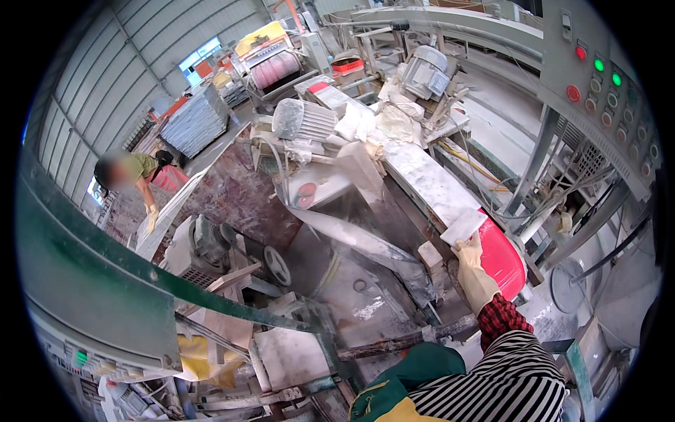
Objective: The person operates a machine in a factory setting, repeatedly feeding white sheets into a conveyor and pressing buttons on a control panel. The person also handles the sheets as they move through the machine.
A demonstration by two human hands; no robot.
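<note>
My right hand (pixel 476 276), in a cream work glove, reaches forward over the near end of a red conveyor belt (pixel 505 264). Its fingers grip the near edge of a small white stone tile (pixel 464 226). The tile lies flat or slightly raised where the red belt meets a long white, grey-veined stone strip (pixel 429 181); contact beneath it cannot be made out. Red checked cloth shows at my wrist, under a black-and-white striped sleeve (pixel 508 376). My left hand is out of the picture.
Two dusty motors (pixel 304 119) (pixel 426 72) flank the belt farther off. A control panel (pixel 598 95) with lit buttons stands at right. At left, a co-worker (pixel 151 172) leans over a pale slab edge (pixel 165 218). A handwheel (pixel 276 265) and green beam (pixel 211 304) lie nearer.
</note>
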